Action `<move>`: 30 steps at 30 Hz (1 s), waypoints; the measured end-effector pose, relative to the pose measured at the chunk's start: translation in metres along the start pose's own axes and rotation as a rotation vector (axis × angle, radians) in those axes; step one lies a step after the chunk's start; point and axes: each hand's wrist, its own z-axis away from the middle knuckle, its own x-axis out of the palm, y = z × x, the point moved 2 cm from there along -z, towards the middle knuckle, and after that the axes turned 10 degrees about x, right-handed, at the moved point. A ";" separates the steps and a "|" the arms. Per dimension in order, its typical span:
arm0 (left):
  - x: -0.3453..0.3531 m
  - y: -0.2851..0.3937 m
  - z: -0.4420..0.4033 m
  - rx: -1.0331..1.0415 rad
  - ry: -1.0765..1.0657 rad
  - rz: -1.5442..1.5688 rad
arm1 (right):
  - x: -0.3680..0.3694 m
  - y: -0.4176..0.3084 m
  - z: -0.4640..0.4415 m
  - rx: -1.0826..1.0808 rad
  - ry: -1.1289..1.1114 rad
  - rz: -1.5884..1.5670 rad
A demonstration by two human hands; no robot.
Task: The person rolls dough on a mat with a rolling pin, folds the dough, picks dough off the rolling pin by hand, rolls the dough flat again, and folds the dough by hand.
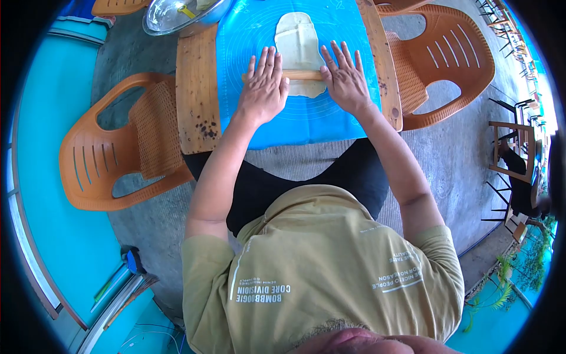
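Note:
A flat, pale sheet of dough [298, 44] lies lengthwise on a blue silicone mat [247, 133]. Across its lower part rests a wooden rolling pin [302, 75]. My left hand [263, 85] lies on the pin's left end with its palm down and fingers stretched forward. On the other end is my right hand [346, 81], also palm down, fingers spread and extended. Neither hand wraps around the pin. The dough shows on both sides of the pin, with a short part nearer to me.
A metal bowl [183, 17] with a yellow-handled utensil [187, 12] stands at the wooden table's [197, 100] far left corner. Orange plastic chairs flank the table, one on the left [103, 153] and one on the right [454, 53].

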 end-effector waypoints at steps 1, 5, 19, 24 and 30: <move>-0.001 0.003 0.004 0.013 0.031 0.026 | -0.001 -0.001 0.003 -0.004 0.000 0.004; -0.006 0.015 0.017 0.016 0.025 0.034 | -0.007 -0.003 0.017 -0.019 -0.017 0.013; -0.028 0.050 0.059 0.049 -0.044 0.051 | -0.033 -0.012 0.067 -0.039 -0.077 -0.044; -0.039 0.062 0.074 0.053 -0.051 0.067 | -0.039 -0.013 0.084 -0.046 -0.102 -0.054; -0.036 0.055 0.068 0.059 -0.076 0.066 | -0.035 -0.012 0.076 -0.037 -0.100 -0.070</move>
